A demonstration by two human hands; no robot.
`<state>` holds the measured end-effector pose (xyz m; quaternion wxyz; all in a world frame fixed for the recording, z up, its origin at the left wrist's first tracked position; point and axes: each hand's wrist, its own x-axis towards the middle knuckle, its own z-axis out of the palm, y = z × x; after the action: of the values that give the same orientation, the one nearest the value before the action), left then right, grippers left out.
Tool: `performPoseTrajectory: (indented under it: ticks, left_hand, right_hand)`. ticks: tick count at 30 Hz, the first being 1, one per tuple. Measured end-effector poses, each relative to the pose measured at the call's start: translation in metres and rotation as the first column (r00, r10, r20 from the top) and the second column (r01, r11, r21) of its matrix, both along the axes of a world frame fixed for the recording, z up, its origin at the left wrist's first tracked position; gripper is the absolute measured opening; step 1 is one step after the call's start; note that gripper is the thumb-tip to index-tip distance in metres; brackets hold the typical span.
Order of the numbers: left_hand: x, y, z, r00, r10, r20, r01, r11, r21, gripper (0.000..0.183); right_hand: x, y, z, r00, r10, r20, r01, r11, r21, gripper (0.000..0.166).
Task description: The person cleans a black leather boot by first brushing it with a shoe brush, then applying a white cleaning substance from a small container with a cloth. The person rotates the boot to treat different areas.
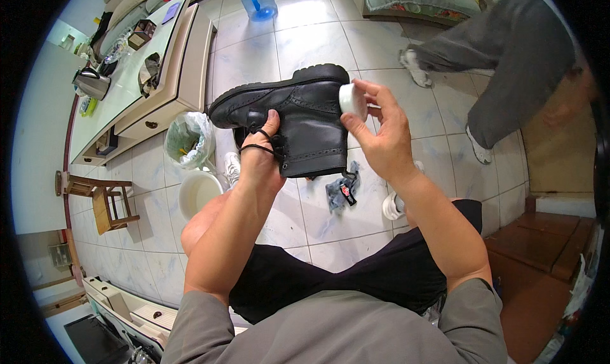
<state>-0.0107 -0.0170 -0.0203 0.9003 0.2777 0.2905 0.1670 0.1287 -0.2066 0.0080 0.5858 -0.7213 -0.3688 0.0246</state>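
A black leather lace-up boot (305, 113) with brogue perforations lies on its side in the air, sole upward and toe to the left. My left hand (264, 159) grips it at the laced front, and a black lace loops over the fingers. Between the thumb and fingers of my right hand (383, 125) is a small round white pad (352, 101), at the back of the boot near the heel. Whether the pad presses on the leather or just hovers, I cannot tell. Below the boot, a grey-blue cloth (337, 197) lies on the floor with a small black-and-red item (348, 193) on it.
A lined waste bin (189, 140) and a white bucket (183, 195) stand left of my legs. Beyond them are a wooden chair (107, 197) and a glass-topped table (119, 90) with a kettle (93, 83). Another person's legs (505, 54) are at right. A blue water jug (257, 1) stands ahead.
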Motion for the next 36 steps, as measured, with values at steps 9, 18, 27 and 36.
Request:
performPoseTrajectory:
  ticks: [9, 18, 27, 36]
  left_hand:
    - [0.002, 0.012, -0.008, 0.995, 0.092, 0.039, -0.092, 0.996, -0.012, 0.036]
    - [0.0, 0.001, -0.004, 0.995, -0.094, -0.026, 0.095, 0.995, 0.039, 0.044]
    - [-0.002, 0.003, -0.005, 0.996, -0.087, -0.028, 0.087, 0.996, 0.002, 0.044]
    - [0.005, -0.022, 0.002, 0.996, 0.017, -0.09, 0.032, 0.856, 0.516, 0.04]
  right_hand:
    - [-0.019, -0.016, 0.011, 0.967, 0.233, 0.105, -0.229, 0.972, -0.046, 0.059]
    - [0.028, 0.001, 0.001, 0.987, -0.113, 0.118, 0.116, 0.993, -0.017, 0.057]
    - [0.004, -0.004, -0.001, 0.971, -0.058, 0.233, 0.071, 0.996, -0.05, 0.055]
    - [-0.004, 0.002, 0.0, 0.915, 0.057, 0.4, 0.001, 0.99, -0.144, 0.06]
